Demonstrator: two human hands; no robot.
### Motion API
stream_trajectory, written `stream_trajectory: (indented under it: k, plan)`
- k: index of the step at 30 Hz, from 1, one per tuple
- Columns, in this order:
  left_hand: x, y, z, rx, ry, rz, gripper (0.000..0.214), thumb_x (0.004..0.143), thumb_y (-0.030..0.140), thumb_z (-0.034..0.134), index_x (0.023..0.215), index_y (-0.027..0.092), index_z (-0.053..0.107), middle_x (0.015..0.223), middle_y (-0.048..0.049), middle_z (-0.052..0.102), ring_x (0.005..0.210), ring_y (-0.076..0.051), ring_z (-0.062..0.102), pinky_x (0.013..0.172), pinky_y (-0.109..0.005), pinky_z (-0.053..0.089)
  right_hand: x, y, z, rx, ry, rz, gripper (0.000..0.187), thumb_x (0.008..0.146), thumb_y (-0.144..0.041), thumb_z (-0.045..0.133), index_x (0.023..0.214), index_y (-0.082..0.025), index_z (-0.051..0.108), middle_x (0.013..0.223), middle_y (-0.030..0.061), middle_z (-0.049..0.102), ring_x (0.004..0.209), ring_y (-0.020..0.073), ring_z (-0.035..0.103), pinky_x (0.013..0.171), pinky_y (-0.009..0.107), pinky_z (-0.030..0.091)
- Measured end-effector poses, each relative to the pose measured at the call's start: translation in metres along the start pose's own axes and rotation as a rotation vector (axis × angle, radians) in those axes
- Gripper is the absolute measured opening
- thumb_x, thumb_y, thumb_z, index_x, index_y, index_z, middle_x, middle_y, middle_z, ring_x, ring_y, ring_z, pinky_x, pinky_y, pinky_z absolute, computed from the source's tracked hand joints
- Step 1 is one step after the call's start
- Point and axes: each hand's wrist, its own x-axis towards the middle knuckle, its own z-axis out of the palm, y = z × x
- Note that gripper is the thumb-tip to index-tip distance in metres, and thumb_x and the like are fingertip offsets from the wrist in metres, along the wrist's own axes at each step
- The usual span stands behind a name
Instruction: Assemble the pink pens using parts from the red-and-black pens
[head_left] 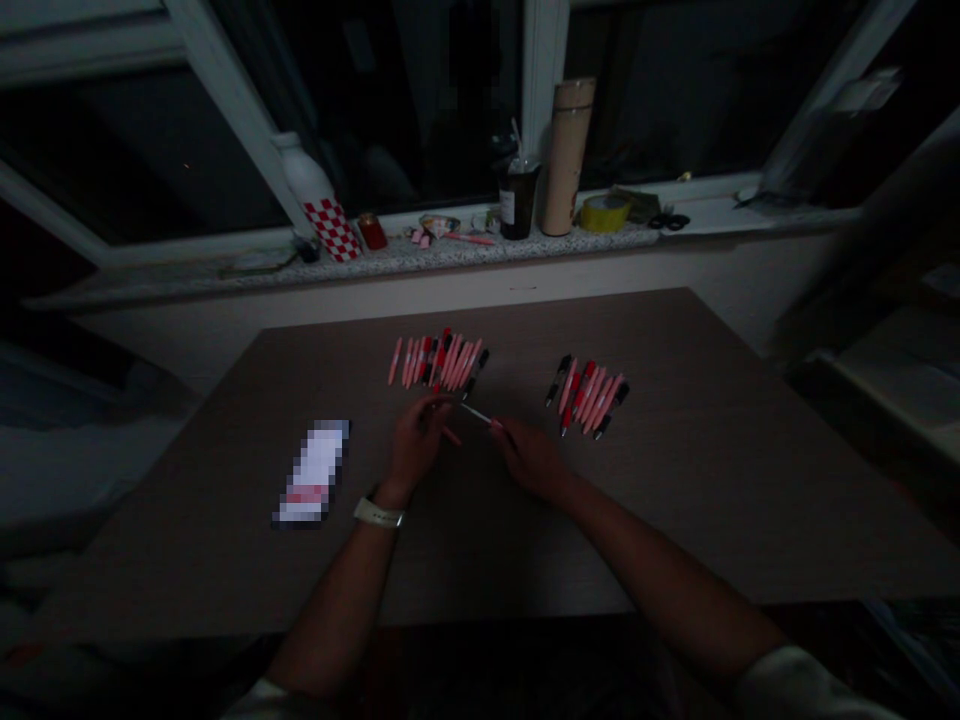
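Observation:
My left hand point(416, 445) is curled over a pink pen barrel point(451, 435), whose end shows past the fingers. My right hand point(529, 460) pinches one end of a thin pen refill point(477, 414), which points toward my left hand. The two hands are close together but apart. Beyond them lie two groups of pens on the table: a larger row of pink, red and black pens point(439, 360) straight ahead, and a smaller group point(587, 397) to the right. A pale band point(379, 513) circles my left wrist.
The hands work over a brown tabletop point(660, 470), with a pixelated white packet point(311, 472) to the left. Behind the table, a granite windowsill point(405, 258) holds a checkered bottle point(319, 200), cardboard tube point(568, 157), yellow tape roll point(604, 212) and scissors point(669, 221).

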Motion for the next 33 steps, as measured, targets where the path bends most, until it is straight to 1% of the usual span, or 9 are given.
stream_trajectory:
  k: [3,6,9,14,20,24,27,32,33]
  plan:
    - [0.006,-0.009,-0.012,0.306,-0.093,0.175,0.019,0.091,0.025,0.055,0.104,0.020,0.068,0.106,-0.0086,0.069,0.103,-0.026,0.060,0.093,-0.042,0.045,0.001,0.004,-0.002,0.010,0.050,0.077,0.034,0.104,-0.040,0.032,0.115,-0.019,0.057,0.098,0.0072,0.070,0.086,0.0196,0.067,0.074,0.028,0.047]
    - [0.006,-0.013,-0.018,0.452,-0.253,0.247,0.021,0.091,0.021,0.055,0.107,0.021,0.069,0.112,-0.0091,0.066,0.109,-0.027,0.055,0.095,-0.043,0.041,0.004,0.007,-0.005,0.012,0.087,0.121,0.031,0.104,-0.038,0.033,0.114,-0.019,0.056,0.096,0.0069,0.070,0.085,0.0200,0.067,0.073,0.029,0.047]
    - [0.005,-0.014,-0.017,0.465,-0.333,0.272,0.019,0.093,0.024,0.053,0.100,0.022,0.071,0.112,-0.0090,0.064,0.107,-0.026,0.053,0.096,-0.043,0.039,0.005,0.008,-0.005,0.001,0.108,0.118,0.030,0.104,-0.035,0.034,0.112,-0.019,0.057,0.097,0.0079,0.070,0.086,0.0208,0.067,0.076,0.031,0.048]
    - [0.005,-0.017,-0.013,0.482,-0.369,0.251,0.021,0.094,0.032,0.055,0.091,0.023,0.073,0.110,-0.0077,0.063,0.107,-0.025,0.051,0.095,-0.041,0.038,0.005,0.007,-0.006,-0.005,0.105,0.102,0.031,0.103,-0.036,0.035,0.109,-0.018,0.059,0.099,0.0088,0.070,0.088,0.0208,0.066,0.078,0.031,0.048]
    - [0.005,-0.021,-0.019,0.403,-0.396,0.216,0.023,0.083,0.045,0.071,0.089,0.023,0.072,0.104,-0.0053,0.063,0.101,-0.025,0.053,0.089,-0.037,0.039,0.005,0.011,-0.007,0.010,0.124,0.077,0.033,0.103,-0.037,0.034,0.108,-0.019,0.061,0.097,0.0090,0.069,0.088,0.0218,0.066,0.078,0.032,0.049]
    - [0.004,-0.021,-0.022,0.371,-0.421,0.179,0.029,0.078,0.052,0.073,0.087,0.025,0.071,0.105,-0.0049,0.065,0.100,-0.025,0.054,0.086,-0.035,0.040,0.006,0.012,-0.008,0.011,0.150,0.078,0.035,0.103,-0.037,0.032,0.107,-0.017,0.061,0.096,0.0101,0.069,0.087,0.0226,0.065,0.078,0.034,0.049]
    - [0.004,-0.019,-0.020,0.356,-0.381,0.155,0.030,0.079,0.054,0.071,0.084,0.024,0.070,0.098,-0.0057,0.066,0.098,-0.026,0.055,0.084,-0.035,0.041,0.007,0.013,-0.008,0.020,0.162,0.073,0.037,0.103,-0.037,0.032,0.114,-0.018,0.061,0.102,0.0114,0.070,0.091,0.0231,0.065,0.081,0.035,0.050]
    - [0.003,-0.005,-0.011,0.131,-0.120,0.004,0.035,0.087,0.056,0.060,0.090,0.022,0.068,0.087,-0.0058,0.065,0.082,-0.022,0.060,0.073,-0.032,0.047,0.006,0.016,-0.005,0.016,0.110,0.003,0.034,0.102,-0.033,0.036,0.118,-0.019,0.063,0.109,0.0116,0.070,0.100,0.0230,0.066,0.090,0.036,0.050]
    - [0.003,-0.002,-0.009,0.068,-0.104,-0.026,0.034,0.088,0.055,0.059,0.089,0.022,0.067,0.085,-0.0052,0.067,0.079,-0.021,0.062,0.071,-0.032,0.047,0.006,0.016,-0.004,0.002,0.111,0.007,0.034,0.101,-0.033,0.037,0.116,-0.018,0.064,0.109,0.0115,0.071,0.100,0.0232,0.066,0.090,0.036,0.050]
